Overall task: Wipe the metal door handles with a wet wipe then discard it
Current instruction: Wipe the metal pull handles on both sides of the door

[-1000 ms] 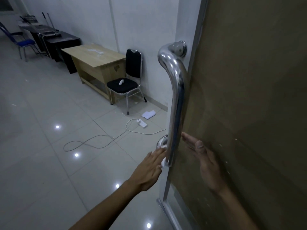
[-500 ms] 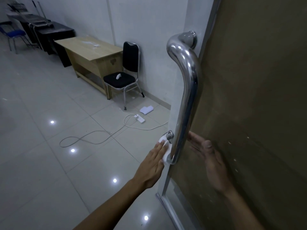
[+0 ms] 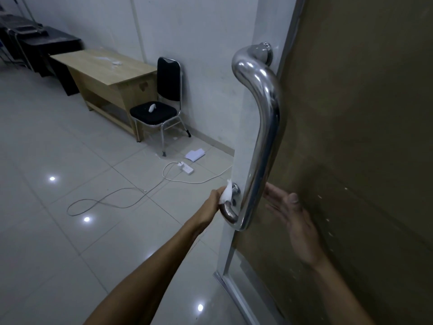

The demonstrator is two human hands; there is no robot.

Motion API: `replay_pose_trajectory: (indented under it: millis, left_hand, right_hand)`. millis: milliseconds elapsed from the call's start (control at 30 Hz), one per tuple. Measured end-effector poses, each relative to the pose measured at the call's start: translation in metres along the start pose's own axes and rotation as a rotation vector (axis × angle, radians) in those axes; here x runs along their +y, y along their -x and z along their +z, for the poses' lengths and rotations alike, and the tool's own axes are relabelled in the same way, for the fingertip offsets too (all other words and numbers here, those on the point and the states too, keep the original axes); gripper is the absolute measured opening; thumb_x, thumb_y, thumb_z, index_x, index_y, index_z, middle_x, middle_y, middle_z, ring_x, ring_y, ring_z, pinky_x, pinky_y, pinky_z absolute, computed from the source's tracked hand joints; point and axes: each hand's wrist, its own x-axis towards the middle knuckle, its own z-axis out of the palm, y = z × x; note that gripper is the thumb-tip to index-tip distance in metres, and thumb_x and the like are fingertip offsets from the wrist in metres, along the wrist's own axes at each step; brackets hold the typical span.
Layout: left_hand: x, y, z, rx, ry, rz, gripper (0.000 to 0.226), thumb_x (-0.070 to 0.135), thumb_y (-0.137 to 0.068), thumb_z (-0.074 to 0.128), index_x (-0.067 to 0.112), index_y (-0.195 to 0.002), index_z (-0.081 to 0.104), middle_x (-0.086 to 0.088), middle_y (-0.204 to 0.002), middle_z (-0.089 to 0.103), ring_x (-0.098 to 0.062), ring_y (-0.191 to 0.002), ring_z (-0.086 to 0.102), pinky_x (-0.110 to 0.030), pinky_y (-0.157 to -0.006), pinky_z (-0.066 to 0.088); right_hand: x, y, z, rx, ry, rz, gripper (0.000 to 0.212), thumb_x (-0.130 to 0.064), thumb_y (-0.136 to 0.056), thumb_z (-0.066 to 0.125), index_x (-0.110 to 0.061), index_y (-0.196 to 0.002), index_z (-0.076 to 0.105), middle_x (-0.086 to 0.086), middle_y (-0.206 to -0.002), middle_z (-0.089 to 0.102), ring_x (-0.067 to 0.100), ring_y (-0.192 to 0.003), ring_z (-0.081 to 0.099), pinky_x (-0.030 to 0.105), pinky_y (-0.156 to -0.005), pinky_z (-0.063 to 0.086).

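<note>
Head view: metal door handle (image 3: 262,137) upright on door (image 3: 363,160) edge, curved ends at top and bottom. Left hand (image 3: 214,200) at handle's lower curved end, grip closed around white wet wipe (image 3: 226,194), wipe pressed against lower mount of handle. Right hand (image 3: 295,221) just right of handle's lower part, fingers spread flat, holding nothing, seen through glass. Black chair (image 3: 161,106) and wooden tabletop (image 3: 100,64) far left of handle; white cable (image 3: 131,191) on floor.

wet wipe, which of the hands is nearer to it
Left. The left hand holds the wet wipe at the handle's lower end; the right hand is flat against the door, beyond the handle.
</note>
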Motion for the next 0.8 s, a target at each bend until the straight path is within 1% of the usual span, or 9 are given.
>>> replay_pose_trajectory:
  millis: [67,133,233,300,367,467,533,667,800]
  left_hand:
    - [-0.002,0.006,-0.002,0.056,0.168,-0.067,0.053,0.033,-0.106,0.013,0.015,-0.115,0.062,-0.003,-0.113,0.066,-0.018,-0.108,0.062,-0.036,-0.107,0.043]
    - [-0.008,0.018,-0.002,0.082,0.349,-0.136,0.051,0.021,-0.104,0.013,0.008,-0.099,0.063,-0.007,-0.108,0.067,-0.02,-0.102,0.059,-0.034,-0.097,0.043]
    - [-0.017,0.035,-0.001,0.054,0.519,-0.148,0.044,0.021,-0.102,0.018,0.007,-0.104,0.059,-0.006,-0.113,0.064,-0.023,-0.11,0.055,-0.029,-0.091,0.044]
    - [-0.018,0.045,0.006,0.064,0.408,-0.086,0.039,0.028,-0.105,0.023,0.017,-0.122,0.057,0.003,-0.123,0.065,-0.014,-0.116,0.059,-0.024,-0.096,0.048]
    - [-0.025,0.05,0.019,0.086,0.242,-0.06,0.045,0.046,-0.102,0.03,0.025,-0.14,0.04,0.0,-0.142,0.051,-0.013,-0.128,0.05,-0.027,-0.109,0.04]
    - [-0.033,0.056,0.03,0.092,-0.154,0.111,0.053,0.039,-0.103,0.02,0.032,-0.152,0.001,0.01,-0.162,-0.002,-0.001,-0.147,0.004,-0.018,-0.119,0.009]
    - [-0.033,0.051,0.028,0.103,-0.381,0.226,0.05,0.035,-0.104,0.015,0.036,-0.149,-0.005,0.015,-0.159,-0.016,0.005,-0.145,-0.009,-0.016,-0.118,0.001]
    - [-0.019,0.026,0.014,0.093,-0.717,0.203,0.05,0.037,-0.103,0.011,0.032,-0.153,0.011,0.007,-0.163,-0.001,-0.008,-0.149,0.0,-0.029,-0.122,0.011]
    - [-0.003,0.004,0.0,0.025,-0.978,0.269,0.067,0.048,-0.095,-0.004,0.026,-0.152,0.022,0.002,-0.162,0.013,-0.013,-0.149,0.01,-0.039,-0.12,0.021]
  right_hand:
    - [0.001,0.0,0.0,0.003,-0.001,0.004,0.088,-0.09,-0.073,0.033,-0.028,-0.132,0.052,-0.014,-0.135,0.059,0.002,-0.127,0.052,0.013,-0.1,0.042]
    - [0.001,0.001,0.0,0.003,-0.003,0.01,0.088,-0.09,-0.072,0.033,-0.028,-0.132,0.053,-0.014,-0.135,0.059,0.002,-0.127,0.052,0.013,-0.101,0.042]
    - [0.0,0.001,-0.002,0.011,-0.013,0.018,0.085,-0.09,-0.072,0.034,-0.03,-0.129,0.054,-0.018,-0.131,0.06,0.002,-0.125,0.053,0.011,-0.097,0.043]
    - [0.001,0.0,-0.003,0.012,-0.015,0.023,0.085,-0.091,-0.071,0.034,-0.031,-0.128,0.054,-0.021,-0.13,0.06,0.001,-0.124,0.054,0.009,-0.094,0.043]
    - [0.004,-0.001,-0.004,0.005,-0.007,0.015,0.088,-0.09,-0.072,0.033,-0.028,-0.131,0.053,-0.019,-0.132,0.06,0.002,-0.125,0.054,0.011,-0.095,0.044]
    - [0.009,-0.001,-0.002,-0.023,0.019,0.012,0.092,-0.089,-0.075,0.031,-0.023,-0.136,0.051,-0.013,-0.136,0.059,0.004,-0.128,0.052,0.015,-0.101,0.043]
    - [0.01,0.0,-0.003,-0.027,0.023,0.01,0.091,-0.088,-0.075,0.03,-0.024,-0.135,0.051,-0.014,-0.135,0.059,0.004,-0.127,0.052,0.016,-0.102,0.042]
    - [0.007,0.0,-0.005,-0.036,0.013,0.015,0.089,-0.088,-0.075,0.031,-0.025,-0.134,0.052,-0.015,-0.134,0.059,0.003,-0.127,0.053,0.013,-0.098,0.043]
    - [0.002,0.001,-0.009,-0.023,-0.009,0.01,0.087,-0.088,-0.074,0.033,-0.025,-0.131,0.054,-0.014,-0.133,0.06,0.002,-0.125,0.054,0.011,-0.093,0.045]
